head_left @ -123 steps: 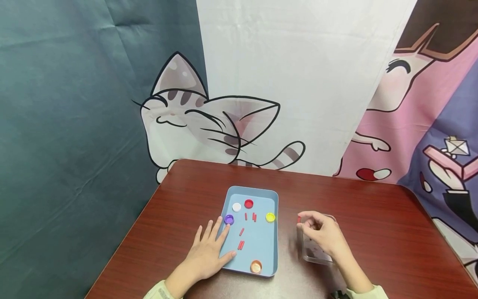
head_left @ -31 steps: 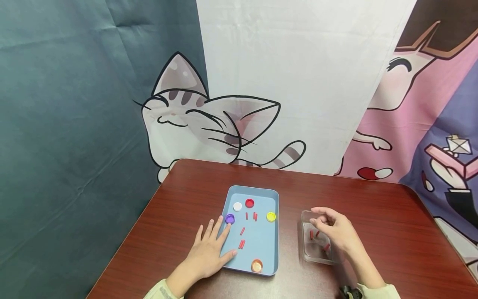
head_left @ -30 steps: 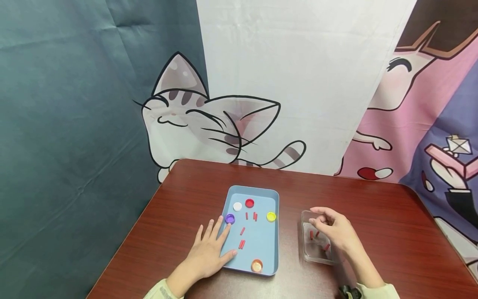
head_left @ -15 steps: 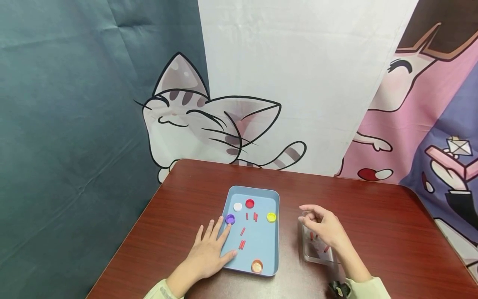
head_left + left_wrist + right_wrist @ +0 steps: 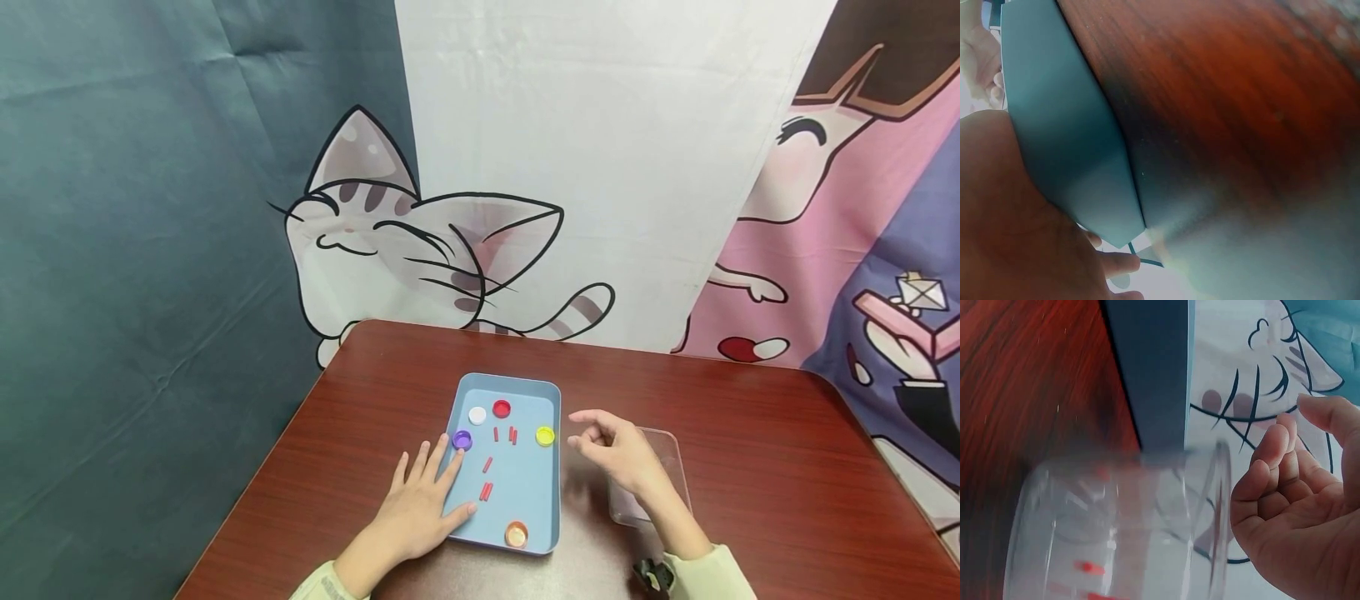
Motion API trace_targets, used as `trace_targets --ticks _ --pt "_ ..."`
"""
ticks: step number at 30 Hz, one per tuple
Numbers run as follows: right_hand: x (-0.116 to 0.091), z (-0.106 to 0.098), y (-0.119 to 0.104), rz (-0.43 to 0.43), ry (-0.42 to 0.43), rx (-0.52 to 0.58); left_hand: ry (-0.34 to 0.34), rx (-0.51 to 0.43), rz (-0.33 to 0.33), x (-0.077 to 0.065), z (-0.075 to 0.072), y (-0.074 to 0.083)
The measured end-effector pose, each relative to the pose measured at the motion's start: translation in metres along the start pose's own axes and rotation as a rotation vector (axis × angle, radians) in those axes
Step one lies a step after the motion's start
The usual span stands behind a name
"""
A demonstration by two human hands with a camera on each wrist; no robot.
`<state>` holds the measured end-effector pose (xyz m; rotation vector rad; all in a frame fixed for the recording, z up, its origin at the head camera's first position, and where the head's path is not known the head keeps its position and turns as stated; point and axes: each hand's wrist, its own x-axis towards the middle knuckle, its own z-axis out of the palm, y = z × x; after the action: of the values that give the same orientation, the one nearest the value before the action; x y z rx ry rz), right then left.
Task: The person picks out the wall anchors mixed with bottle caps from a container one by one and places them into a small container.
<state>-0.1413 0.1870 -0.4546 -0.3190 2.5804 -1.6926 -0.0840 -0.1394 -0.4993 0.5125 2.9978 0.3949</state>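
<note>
Moved: right hand (image 5: 618, 454) left box (image 5: 651, 479), now heading 9 o'clock toward tray (image 5: 542, 533), loosely curled, empty.
Left hand (image 5: 420, 508): flat, fingers spread, steadying tray edge.

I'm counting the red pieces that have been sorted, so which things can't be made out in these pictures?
- Clear plastic box: the right hand covers much of it in the head view; in the blurred right wrist view its red sticks cannot be counted.
- Blue plastic tray: the left wrist view shows only its outer wall.
- Left hand: its thumb tip lies hidden past the tray rim.
</note>
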Motion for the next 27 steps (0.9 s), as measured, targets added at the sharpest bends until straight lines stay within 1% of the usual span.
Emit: trace_targets --ticks 9,18,22,27 --pt "0.002 0.023 -0.009 0.015 -0.009 -0.026 -0.002 -0.004 0.000 0.001 0.001 0.000" --pt "-0.001 0.050 -0.007 -0.039 -0.015 -0.036 0.000 -0.008 0.002 0.001 0.001 -0.001" --pt "-0.004 0.062 -0.006 -0.047 -0.019 -0.097 -0.001 -0.008 0.001 0.001 0.003 -0.002" --pt "-0.006 0.077 -0.007 -0.063 -0.050 -0.159 0.000 -0.009 0.000 0.001 0.003 -0.002"
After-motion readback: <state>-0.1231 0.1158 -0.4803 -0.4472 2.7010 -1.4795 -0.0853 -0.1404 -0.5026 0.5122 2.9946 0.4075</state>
